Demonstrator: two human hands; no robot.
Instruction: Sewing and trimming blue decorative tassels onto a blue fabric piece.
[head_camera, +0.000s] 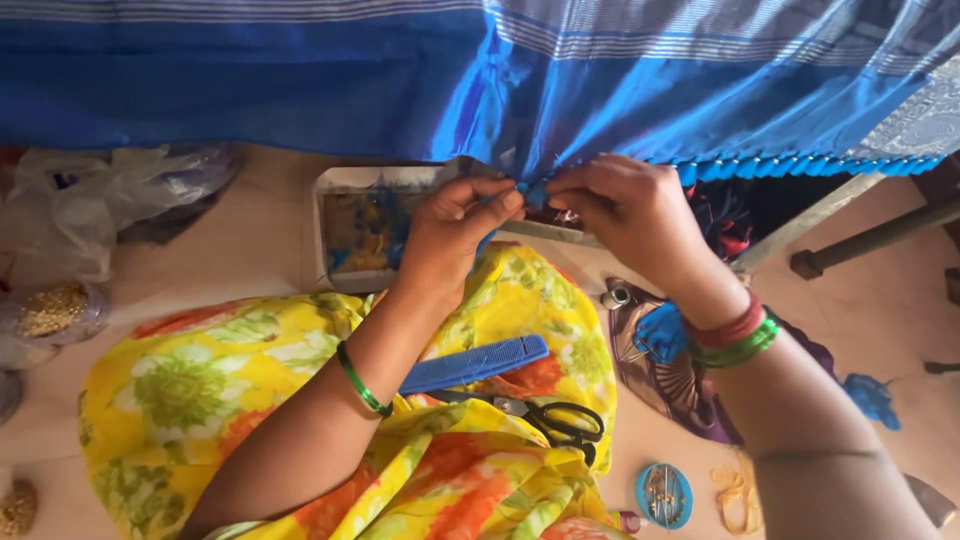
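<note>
Pinching blue tassel (533, 192) between fingers of left hand (455, 232) and right hand (630, 215).

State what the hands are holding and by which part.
Both the left hand and right hand pinch the lower fringed edge of the blue cloth, fingertips meeting at one small blue tassel.

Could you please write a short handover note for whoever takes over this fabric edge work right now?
Left hand: grip pinched on the small blue thread tassel at the hem of the hanging blue woven cloth.
Right hand: pinching the same tassel from the other side.
On the lap: blue plastic comb, black-handled scissors.
Done: a row of finished tassels along the hem to the right.
Left: the hem to the left shows no tassels.
</note>
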